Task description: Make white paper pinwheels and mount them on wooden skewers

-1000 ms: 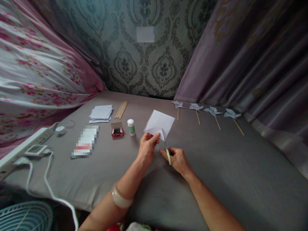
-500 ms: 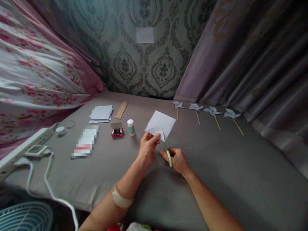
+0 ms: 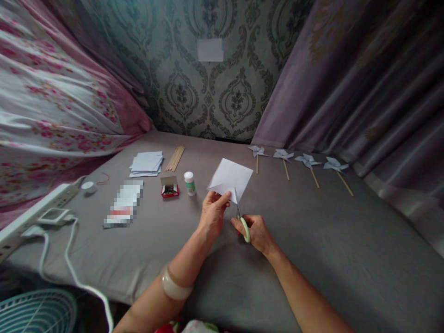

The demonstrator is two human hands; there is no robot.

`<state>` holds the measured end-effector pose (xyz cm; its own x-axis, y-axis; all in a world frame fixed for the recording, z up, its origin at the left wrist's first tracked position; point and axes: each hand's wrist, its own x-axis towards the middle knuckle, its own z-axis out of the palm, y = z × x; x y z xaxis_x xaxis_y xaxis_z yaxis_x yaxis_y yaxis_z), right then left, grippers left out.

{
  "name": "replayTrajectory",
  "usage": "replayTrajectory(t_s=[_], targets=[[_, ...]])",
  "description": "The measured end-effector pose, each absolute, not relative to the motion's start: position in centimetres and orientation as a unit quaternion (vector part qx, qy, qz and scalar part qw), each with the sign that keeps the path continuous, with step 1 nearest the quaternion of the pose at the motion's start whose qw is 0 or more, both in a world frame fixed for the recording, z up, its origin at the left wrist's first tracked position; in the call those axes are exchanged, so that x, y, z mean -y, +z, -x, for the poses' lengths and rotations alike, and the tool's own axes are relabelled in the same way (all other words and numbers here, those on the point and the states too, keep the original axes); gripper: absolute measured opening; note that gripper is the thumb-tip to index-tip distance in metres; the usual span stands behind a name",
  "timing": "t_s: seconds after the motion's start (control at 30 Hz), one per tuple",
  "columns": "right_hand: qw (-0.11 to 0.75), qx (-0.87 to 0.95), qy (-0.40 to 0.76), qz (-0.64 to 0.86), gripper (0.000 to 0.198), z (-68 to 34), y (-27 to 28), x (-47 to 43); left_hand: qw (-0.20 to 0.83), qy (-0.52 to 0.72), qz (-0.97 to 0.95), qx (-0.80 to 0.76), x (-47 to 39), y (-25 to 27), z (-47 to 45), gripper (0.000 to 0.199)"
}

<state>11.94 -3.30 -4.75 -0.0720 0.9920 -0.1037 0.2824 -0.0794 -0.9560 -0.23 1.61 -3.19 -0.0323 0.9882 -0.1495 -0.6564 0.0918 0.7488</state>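
My left hand [image 3: 213, 210] pinches the near-left edge of a white square of paper [image 3: 233, 176], thumb on top, holding it tilted above the grey bed sheet. My right hand [image 3: 256, 231] grips a pair of scissors [image 3: 245, 228] with pale green handles. The scissor blades point up at the paper's near corner, and one blade lies across its face beside my left thumb. Fingers of the right hand are partly hidden behind the handles.
At the back right lie several paper pinwheels [image 3: 307, 161] on sticks. Leftward are a paper stack [image 3: 145, 164], wooden sticks [image 3: 175, 158], a small red box [image 3: 169, 188] of tiny items, a white bottle [image 3: 189, 184], a blurred packet [image 3: 124, 203] and a power strip [image 3: 38, 219] with cables.
The scissors have opened a little, and a blade now shows over the paper's near corner. Both hands stay in nearly the same place.
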Motion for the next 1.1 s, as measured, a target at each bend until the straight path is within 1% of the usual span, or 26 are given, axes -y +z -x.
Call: replayTrajectory(t_s=[1.1], targets=[[0.398,0.574,0.427,0.574,0.048,-12.04,-5.25,2.99,0.648,0.631,-0.235,-0.357,-1.57,-3.00,0.21,0.041]])
